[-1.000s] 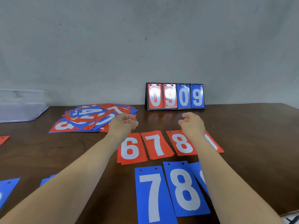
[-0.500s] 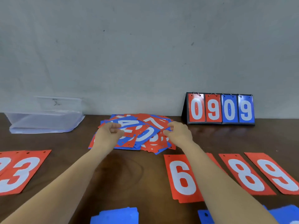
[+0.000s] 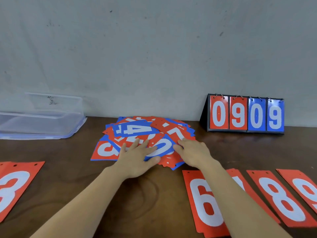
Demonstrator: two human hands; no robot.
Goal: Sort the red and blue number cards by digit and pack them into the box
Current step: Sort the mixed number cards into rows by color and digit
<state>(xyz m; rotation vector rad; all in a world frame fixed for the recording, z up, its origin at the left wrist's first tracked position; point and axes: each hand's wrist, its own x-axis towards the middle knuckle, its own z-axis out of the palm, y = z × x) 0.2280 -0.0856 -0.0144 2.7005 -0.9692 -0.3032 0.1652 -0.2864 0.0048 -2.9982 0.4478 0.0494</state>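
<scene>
A mixed pile of red and blue number cards (image 3: 137, 131) lies at the table's back middle. My left hand (image 3: 137, 157) rests flat on the pile's near side, its fingers spread over a blue 0 card (image 3: 163, 146) and its thumb at that card's near edge. At the card's right edge is my right hand (image 3: 193, 154), fingertips touching the pile. Sorted red cards lie in a row on the right: a 6 (image 3: 205, 200), a partly hidden card, an 8 (image 3: 281, 200) and a 9 (image 3: 305, 188). A red 3 (image 3: 15, 186) lies at the left. The clear plastic box (image 3: 51, 124) stands at the back left.
A black flip scoreboard (image 3: 245, 115) showing 0909 stands against the grey wall at the back right. Bare brown tabletop (image 3: 145, 194) lies between my forearms, in front of the pile.
My view has swung left, from the sorted 6 to 9 rows to the mixed pile. Both hands moved forward, opened from loose curls and came down on the pile's near side.
</scene>
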